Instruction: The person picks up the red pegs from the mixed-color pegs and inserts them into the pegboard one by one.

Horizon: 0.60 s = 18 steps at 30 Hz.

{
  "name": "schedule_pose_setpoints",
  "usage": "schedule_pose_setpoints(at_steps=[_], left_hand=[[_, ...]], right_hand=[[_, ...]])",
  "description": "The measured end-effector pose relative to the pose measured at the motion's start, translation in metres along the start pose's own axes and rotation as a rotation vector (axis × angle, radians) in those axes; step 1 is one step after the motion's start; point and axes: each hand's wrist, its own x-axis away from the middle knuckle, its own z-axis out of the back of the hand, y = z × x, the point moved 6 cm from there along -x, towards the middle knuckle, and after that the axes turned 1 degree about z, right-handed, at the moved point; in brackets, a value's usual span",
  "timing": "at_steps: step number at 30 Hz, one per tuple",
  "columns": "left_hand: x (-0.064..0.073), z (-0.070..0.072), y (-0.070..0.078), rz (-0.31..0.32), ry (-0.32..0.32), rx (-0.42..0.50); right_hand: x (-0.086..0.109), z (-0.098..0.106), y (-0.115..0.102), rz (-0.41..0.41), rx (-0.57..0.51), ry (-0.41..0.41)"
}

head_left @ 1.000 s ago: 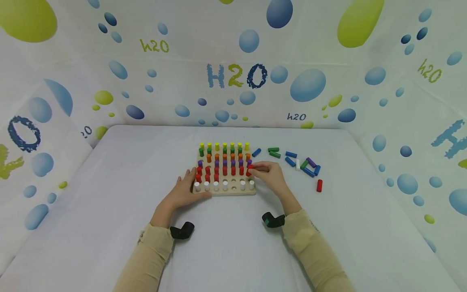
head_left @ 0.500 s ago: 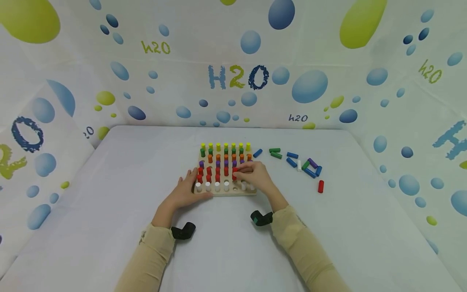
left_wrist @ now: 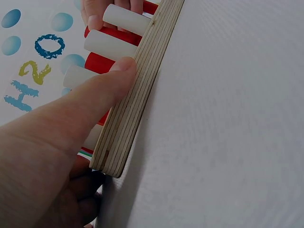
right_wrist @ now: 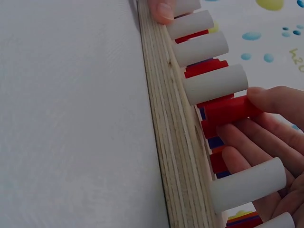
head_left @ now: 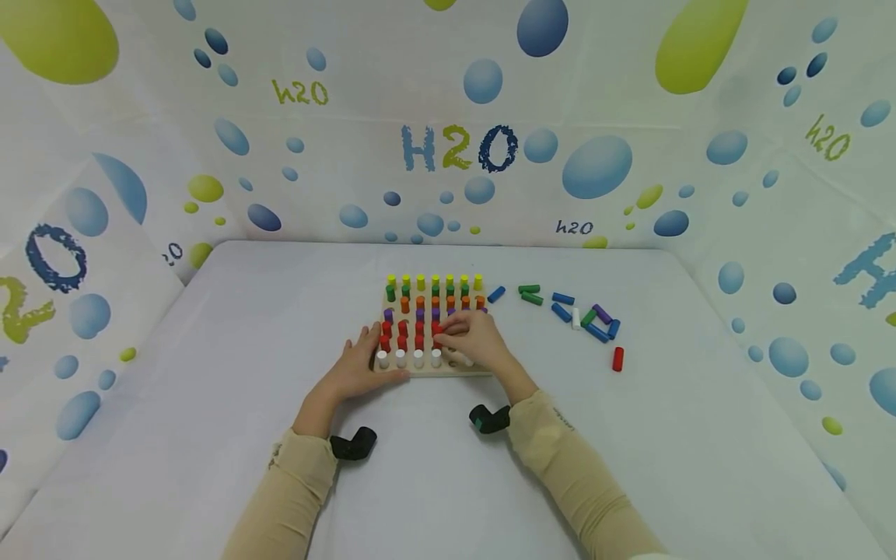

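Observation:
A wooden pegboard (head_left: 434,372) with rows of coloured pegs lies in the middle of the table. My left hand (head_left: 355,369) holds its near left corner, the thumb (left_wrist: 107,85) along the front edge and the fingers by the left side. My right hand (head_left: 479,341) pinches a red peg (right_wrist: 230,110) between thumb and fingers, over the front red row just behind the white pegs. In the right wrist view this peg stands beside a white peg (right_wrist: 216,84), its lower end close to the board. The right hand hides the board's right part in the head view.
Loose pegs lie right of the board: a red peg (head_left: 618,359), a white peg (head_left: 576,318), a purple peg (head_left: 601,313), green ones (head_left: 530,288) and several blue ones (head_left: 597,332). A patterned sheet hangs behind the table.
My right hand has moved left across the board with the red peg, from the right end of a red row to beside the front row's red pegs. The left hand keeps its place.

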Motion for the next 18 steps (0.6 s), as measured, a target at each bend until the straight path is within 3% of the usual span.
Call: schedule_pose_setpoints(at_steps=[18], left_hand=[[0.0006, 0.0009, -0.0001, 0.007, -0.002, 0.01]], right_hand=[[0.0032, -0.0062, -0.0024, 0.068, 0.078, -0.047]])
